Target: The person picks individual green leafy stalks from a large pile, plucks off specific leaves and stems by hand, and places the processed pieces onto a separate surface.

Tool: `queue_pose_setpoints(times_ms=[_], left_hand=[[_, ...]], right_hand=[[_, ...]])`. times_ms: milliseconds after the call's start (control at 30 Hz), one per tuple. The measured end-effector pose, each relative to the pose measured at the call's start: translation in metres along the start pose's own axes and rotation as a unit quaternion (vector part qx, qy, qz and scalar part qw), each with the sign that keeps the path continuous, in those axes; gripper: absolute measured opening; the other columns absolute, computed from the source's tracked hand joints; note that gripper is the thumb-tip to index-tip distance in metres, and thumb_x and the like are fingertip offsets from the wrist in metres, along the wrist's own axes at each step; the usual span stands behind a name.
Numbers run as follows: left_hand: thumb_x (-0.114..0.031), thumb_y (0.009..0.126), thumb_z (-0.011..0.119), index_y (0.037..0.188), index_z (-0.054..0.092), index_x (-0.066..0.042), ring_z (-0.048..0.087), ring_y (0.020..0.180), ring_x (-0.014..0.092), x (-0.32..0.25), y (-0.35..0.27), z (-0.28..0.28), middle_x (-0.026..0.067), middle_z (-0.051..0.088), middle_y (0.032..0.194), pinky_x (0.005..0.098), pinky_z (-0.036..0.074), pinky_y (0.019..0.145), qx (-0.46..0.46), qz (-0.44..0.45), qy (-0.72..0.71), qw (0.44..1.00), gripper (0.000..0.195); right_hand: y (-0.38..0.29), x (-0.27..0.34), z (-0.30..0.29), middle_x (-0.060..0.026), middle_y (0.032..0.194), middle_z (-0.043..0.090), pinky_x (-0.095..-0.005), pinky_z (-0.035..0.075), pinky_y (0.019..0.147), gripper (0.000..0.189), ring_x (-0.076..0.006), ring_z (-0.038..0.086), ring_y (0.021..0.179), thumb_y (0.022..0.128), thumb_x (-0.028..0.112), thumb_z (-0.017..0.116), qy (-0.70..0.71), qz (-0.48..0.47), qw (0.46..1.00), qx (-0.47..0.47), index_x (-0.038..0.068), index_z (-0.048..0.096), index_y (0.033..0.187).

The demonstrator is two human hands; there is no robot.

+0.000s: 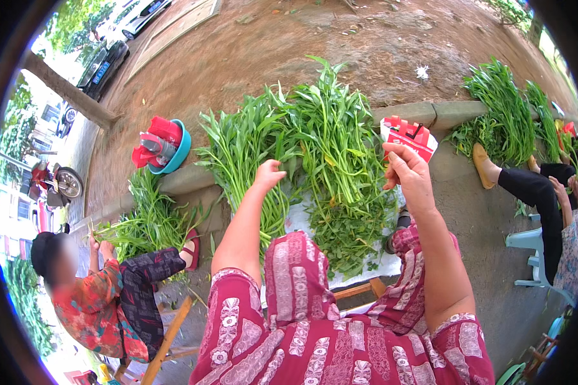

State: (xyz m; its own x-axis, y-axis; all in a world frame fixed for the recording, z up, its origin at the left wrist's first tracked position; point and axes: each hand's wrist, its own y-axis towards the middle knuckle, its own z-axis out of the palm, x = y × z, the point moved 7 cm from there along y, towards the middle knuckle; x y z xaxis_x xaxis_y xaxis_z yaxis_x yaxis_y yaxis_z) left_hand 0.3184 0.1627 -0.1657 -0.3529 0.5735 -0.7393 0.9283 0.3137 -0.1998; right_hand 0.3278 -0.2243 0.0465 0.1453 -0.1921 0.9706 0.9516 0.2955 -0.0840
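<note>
My left hand is raised over the left pile of water spinach, its fingers curled. From above I cannot tell whether anything is in its grasp. To the right, my right hand hovers in front of a red and white bag, fingers loosely bent and apart, with nothing visible in them. Between my hands lies another long-stemmed pile of water spinach, leaves pointing away from me. Nearer my knees, a heap of loose leaves and short stems rests on a white sheet.
A teal basin with red bags stands beyond the stone curb. A seated person at left handles more greens. At right, another person's leg extends near a light-blue plastic stool and further greens.
</note>
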Motion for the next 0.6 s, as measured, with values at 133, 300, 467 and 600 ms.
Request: queue_pose_setpoints(times_ms=[133, 300, 467, 600], left_hand=[[-0.021, 0.076, 0.067, 0.114, 0.056, -0.006, 0.059, 0.072, 0.014, -0.083, 0.01, 0.069, 0.0071, 0.063, 0.083, 0.0293, 0.048, 0.059, 0.219, 0.005, 0.075, 0.973, 0.042], [-0.029, 0.084, 0.063, 0.134, 0.037, -0.016, 0.057, 0.1, 0.031, -0.091, -0.004, 0.18, 0.0143, 0.056, 0.114, 0.0524, 0.051, 0.071, 0.231, -0.224, -0.133, 0.938, 0.058], [-0.037, 0.077, 0.07, 0.144, 0.014, -0.026, 0.027, 0.13, 0.04, -0.085, -0.02, 0.243, 0.0155, 0.03, 0.144, 0.066, 0.036, 0.086, 0.18, -0.289, -0.304, 0.89, 0.088], [-0.04, 0.075, 0.071, 0.145, 0.009, -0.017, 0.018, 0.134, 0.042, -0.073, -0.011, 0.245, 0.0163, 0.017, 0.148, 0.0646, 0.032, 0.093, 0.152, -0.312, -0.367, 0.863, 0.097]], right_hand=[[0.003, 0.012, -0.004, -0.0033, 0.076, 0.058, -0.0196, 0.044, 0.05, 0.024, -0.0056, 0.051, 0.053, 0.091, 0.01, 0.051, 0.049, -0.02, 0.998, -0.019, 0.001, 0.055, 0.113], [0.002, 0.019, -0.028, -0.0036, 0.08, 0.059, -0.0205, 0.046, 0.052, 0.023, -0.0053, 0.053, 0.057, 0.089, 0.007, 0.052, 0.077, -0.025, 0.995, -0.056, 0.001, 0.055, 0.111], [0.001, 0.021, -0.046, -0.0038, 0.082, 0.059, -0.0206, 0.047, 0.054, 0.023, -0.0053, 0.054, 0.06, 0.088, 0.006, 0.052, 0.082, -0.024, 0.993, -0.078, 0.0, 0.056, 0.11], [0.005, 0.021, -0.046, -0.0041, 0.084, 0.059, -0.0205, 0.048, 0.054, 0.023, -0.0052, 0.054, 0.061, 0.088, 0.005, 0.052, 0.087, -0.025, 0.994, -0.068, 0.0, 0.057, 0.11]])
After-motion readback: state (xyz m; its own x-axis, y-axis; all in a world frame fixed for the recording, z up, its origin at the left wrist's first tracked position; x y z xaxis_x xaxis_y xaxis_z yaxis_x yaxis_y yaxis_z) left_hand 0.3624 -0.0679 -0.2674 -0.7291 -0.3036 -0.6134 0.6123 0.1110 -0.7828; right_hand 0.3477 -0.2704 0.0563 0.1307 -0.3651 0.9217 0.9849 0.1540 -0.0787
